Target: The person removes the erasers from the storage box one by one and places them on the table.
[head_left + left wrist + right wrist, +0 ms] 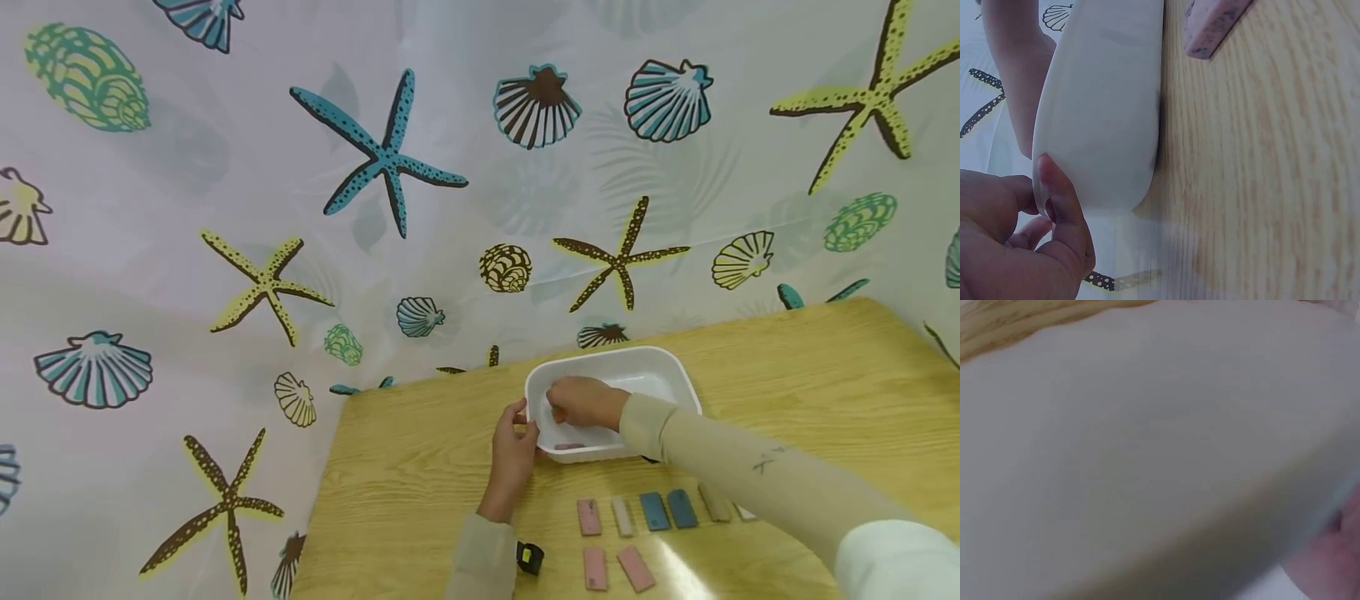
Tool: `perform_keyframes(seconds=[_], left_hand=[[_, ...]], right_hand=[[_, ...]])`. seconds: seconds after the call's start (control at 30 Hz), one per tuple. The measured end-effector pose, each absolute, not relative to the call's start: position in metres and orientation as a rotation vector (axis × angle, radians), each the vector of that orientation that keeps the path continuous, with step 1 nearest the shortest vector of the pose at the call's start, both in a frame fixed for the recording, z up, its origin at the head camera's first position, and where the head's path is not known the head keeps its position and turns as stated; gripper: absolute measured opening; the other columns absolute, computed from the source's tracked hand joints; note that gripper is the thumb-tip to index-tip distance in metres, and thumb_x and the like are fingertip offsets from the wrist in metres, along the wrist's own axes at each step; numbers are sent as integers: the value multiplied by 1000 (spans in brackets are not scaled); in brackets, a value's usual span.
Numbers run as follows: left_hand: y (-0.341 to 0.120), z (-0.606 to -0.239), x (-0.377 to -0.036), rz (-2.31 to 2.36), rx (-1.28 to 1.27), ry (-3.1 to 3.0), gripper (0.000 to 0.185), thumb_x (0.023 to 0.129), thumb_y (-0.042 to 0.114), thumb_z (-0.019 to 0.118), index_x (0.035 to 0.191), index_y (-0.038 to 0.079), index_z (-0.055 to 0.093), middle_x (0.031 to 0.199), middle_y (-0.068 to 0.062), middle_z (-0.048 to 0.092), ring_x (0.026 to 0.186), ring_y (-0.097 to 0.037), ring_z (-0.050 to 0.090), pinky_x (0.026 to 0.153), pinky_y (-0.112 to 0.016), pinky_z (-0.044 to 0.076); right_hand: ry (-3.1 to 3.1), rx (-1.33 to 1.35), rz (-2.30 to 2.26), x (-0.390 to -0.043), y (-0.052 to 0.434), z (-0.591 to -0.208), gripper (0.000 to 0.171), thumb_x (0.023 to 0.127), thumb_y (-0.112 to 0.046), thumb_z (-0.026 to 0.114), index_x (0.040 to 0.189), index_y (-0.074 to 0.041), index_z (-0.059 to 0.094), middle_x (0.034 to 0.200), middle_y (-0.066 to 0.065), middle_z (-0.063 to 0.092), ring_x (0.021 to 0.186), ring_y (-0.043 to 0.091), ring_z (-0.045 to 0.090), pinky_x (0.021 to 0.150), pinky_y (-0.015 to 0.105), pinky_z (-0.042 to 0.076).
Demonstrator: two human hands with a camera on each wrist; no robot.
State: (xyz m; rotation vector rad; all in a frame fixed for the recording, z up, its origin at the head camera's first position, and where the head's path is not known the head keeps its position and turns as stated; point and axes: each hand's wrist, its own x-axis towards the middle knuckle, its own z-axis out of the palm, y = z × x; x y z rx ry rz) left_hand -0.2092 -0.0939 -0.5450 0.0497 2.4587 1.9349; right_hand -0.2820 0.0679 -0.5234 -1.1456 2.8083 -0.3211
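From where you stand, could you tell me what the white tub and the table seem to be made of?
The white tub looks like smooth, matt plastic: thin rounded rim, even white. The table looks like light wood or a wood-look laminate: printed-looking grain with a slight sheen; which one, I cannot tell.

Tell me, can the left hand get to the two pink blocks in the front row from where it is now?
Probably yes. The left hand is only holding the white tray's near corner, and the two pink blocks lie on bare table just beside its wrist, with nothing between.

Tray (660,367) on table (810,375), near back edge; blocks (652,510) in rows before tray; one block (570,447) in tray.
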Motion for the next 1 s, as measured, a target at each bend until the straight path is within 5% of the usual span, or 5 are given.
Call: perform_keyframes(seconds=[0.37, 0.73, 1.0], left_hand=[[-94, -542, -211, 1901, 29, 2481, 39, 95, 5, 48, 133, 2, 45, 97, -10, 49, 70, -30, 58, 59, -41, 56], [-96, -543, -211, 1879, -3, 2489, 39, 95, 5, 49, 133, 2, 45, 99, -11, 49, 71, -27, 57, 62, -41, 56], [-89, -528, -201, 1907, 11, 2476, 39, 94, 2, 48, 133, -5, 43, 101, -17, 49, 77, -39, 56, 66, -52, 54]], right_hand=[[2815, -996, -486, -265, 84, -485, 16, 76, -11, 73, 88, -7, 64, 76, -3, 54, 68, 13, 47, 66, 30, 46], [2802, -910, -805, -224, 103, -451, 14, 78, -13, 72, 81, -11, 58, 73, -4, 53, 63, 10, 45, 56, 25, 42], [2801, -837, -906, -189, 117, -442, 16, 77, -11, 72, 80, -13, 56, 74, -5, 53, 64, 9, 46, 57, 24, 44]])
